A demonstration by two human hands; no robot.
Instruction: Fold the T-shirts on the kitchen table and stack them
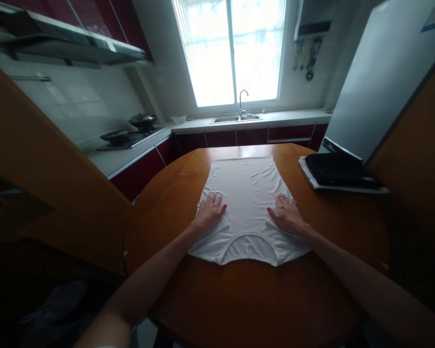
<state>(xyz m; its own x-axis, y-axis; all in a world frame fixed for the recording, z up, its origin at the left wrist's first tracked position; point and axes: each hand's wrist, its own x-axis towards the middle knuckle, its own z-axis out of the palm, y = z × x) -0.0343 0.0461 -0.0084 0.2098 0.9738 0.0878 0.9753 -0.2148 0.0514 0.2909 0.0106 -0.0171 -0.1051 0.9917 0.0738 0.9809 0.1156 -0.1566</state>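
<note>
Our left hand [210,212] lies flat, palm down, its fingers spread and its thumb turned inward, grasping nothing. Our right hand [287,214] mirrors it, fingers loosely fanned, likewise clenched on nothing. Directly under both sets of fingers we have the white shirt [247,193], laid out flat; the left fingers press near its left edge, the right fingers near its right edge, with the broad middle of the cloth between them. Nearer to us than the fingers, the curved neckline [250,247] opens toward our side; beyond the fingertips the shirt runs on to a straight far hem, with small wrinkles along the way.

Around the fingers and the cloth spreads our round wooden table [170,198]. Well to the right of the right fingers, we see a dark folded bundle [340,170] resting on a white layer [309,176]. Farther off, straight ahead of the fingers, are the sink [225,119], the faucet [242,101] and a bright window [217,53]. Beyond the left fingers, far to the left, a lidded pan [143,120] sits on the stove.
</note>
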